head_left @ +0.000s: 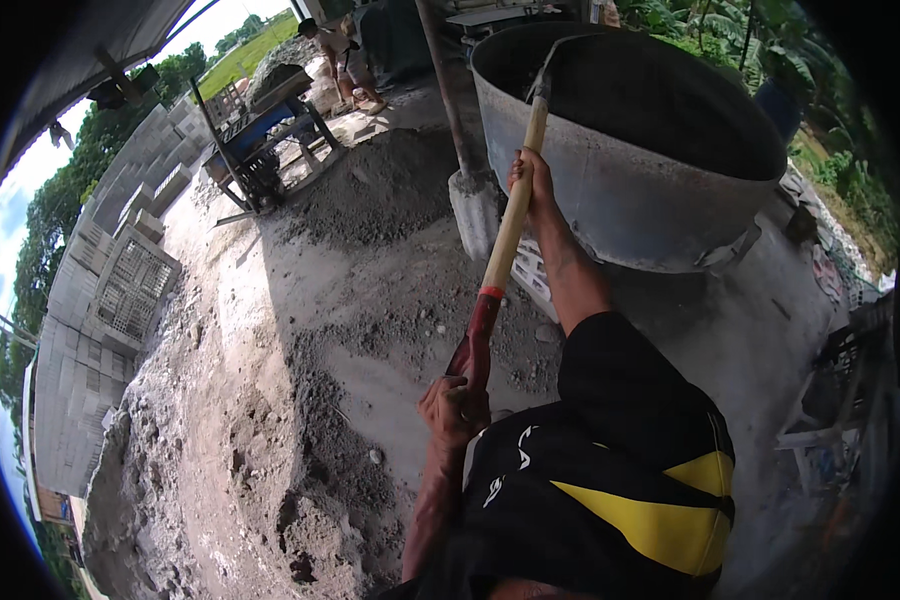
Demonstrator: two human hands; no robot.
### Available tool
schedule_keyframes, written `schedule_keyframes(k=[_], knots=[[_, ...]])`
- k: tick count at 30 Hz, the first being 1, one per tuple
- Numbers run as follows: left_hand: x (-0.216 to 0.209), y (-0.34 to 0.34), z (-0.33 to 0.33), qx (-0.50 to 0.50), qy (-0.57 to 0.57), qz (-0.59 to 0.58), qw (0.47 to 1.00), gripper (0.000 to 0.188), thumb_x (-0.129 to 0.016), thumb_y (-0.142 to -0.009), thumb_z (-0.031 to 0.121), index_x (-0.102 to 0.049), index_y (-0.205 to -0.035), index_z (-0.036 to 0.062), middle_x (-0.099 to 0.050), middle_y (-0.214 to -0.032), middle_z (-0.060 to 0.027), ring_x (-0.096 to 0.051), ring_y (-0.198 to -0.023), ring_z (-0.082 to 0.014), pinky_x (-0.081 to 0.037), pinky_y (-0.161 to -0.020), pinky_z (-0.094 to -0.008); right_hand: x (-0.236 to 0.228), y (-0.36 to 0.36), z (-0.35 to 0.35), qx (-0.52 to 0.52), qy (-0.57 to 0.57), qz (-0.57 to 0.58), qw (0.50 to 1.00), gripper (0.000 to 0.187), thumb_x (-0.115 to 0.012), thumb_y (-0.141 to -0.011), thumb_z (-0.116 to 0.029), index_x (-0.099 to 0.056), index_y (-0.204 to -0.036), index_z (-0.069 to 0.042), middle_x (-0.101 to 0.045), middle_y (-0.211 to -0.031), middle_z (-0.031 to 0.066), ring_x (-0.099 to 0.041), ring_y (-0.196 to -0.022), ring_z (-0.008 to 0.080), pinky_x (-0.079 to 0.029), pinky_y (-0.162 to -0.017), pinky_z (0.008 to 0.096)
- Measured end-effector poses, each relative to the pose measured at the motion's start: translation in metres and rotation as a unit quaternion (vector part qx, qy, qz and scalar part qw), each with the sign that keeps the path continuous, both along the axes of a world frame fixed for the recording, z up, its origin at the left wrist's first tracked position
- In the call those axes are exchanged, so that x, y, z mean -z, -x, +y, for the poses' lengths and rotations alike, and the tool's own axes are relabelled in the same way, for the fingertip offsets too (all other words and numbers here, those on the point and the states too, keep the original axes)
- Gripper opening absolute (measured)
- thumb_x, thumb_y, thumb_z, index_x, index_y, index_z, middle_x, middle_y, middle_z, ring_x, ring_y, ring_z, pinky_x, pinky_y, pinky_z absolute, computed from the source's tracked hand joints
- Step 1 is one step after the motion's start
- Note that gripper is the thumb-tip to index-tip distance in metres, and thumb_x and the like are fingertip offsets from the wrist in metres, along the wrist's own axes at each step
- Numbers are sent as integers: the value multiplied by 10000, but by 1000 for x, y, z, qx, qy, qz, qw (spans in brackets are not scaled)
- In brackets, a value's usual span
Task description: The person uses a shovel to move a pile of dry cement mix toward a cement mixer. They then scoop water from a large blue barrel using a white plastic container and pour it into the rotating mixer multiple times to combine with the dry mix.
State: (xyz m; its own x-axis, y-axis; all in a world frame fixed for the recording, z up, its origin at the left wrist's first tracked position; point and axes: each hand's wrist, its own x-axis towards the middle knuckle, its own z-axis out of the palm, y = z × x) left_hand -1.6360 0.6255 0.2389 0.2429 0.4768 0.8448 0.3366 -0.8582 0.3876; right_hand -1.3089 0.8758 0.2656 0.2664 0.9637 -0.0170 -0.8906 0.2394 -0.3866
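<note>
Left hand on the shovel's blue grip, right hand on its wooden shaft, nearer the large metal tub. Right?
Not quite: the shovel grip in the left hand is red, not blue, as the head view shows. The right hand does hold the wooden shaft, nearer the metal tub.

Outdoor concrete-block yard with roof (120,28): grey blocks (80,360) stacked along the left edge of the ground (220,340), gravel heap (370,190) toward its far edge, large metal tub (660,215) toward its far right corner
</note>
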Motion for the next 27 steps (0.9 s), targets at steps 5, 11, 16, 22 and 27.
schedule_keyframes(k=[5,11,16,22,27], knots=[[63,45,-115,-172,57,-26,983,173,-645,-805,10,-474,-804,39,-577,-801,-131,-585,-709,-306,-490,-675,-417,8,79,-77,-151,-94,81,981,168,-630,-842,-199,-499,-893,-107,-426,-632,-22,-421,-497,81,-390,-445,223],[88,29,-271,-339,253,-419,803,208,-712,-761,-16,-508,-770,24,-603,-897,-110,-578,-825,-174,-497,-749,-338,-64,224,-151,-298,-10,-134,945,210,-663,-825,-179,-463,-833,-114,-442,-632,-4,-459,-520,104,-418,-482,263],[81,-18,-374,-411,156,-664,604,209,-628,-724,-41,-570,-924,-20,-591,-751,-44,-563,-640,-116,-464,-609,-247,34,343,-239,-521,97,-172,830,244,-693,-817,-199,-459,-819,-130,-456,-663,-21,-469,-547,90,-456,-512,234],[127,-142,-451,-592,132,-736,300,233,-616,-731,-42,-586,-961,-70,-607,-700,-76,-553,-543,-119,-438,-514,-236,299,374,-454,-665,276,-452,527,224,-674,-810,-171,-471,-734,-114,-439,-586,10,-446,-490,134,-444,-454,263],[168,-236,-504,-671,134,-729,14,238,-594,-706,-34,-572,-938,-81,-567,-657,-104,-528,-466,-158,-433,-448,-287,446,284,-630,-734,349,-514,273,136,-623,-808,-64,-493,-771,-45,-493,-648,49,-492,-503,150,-456,-452,275]])
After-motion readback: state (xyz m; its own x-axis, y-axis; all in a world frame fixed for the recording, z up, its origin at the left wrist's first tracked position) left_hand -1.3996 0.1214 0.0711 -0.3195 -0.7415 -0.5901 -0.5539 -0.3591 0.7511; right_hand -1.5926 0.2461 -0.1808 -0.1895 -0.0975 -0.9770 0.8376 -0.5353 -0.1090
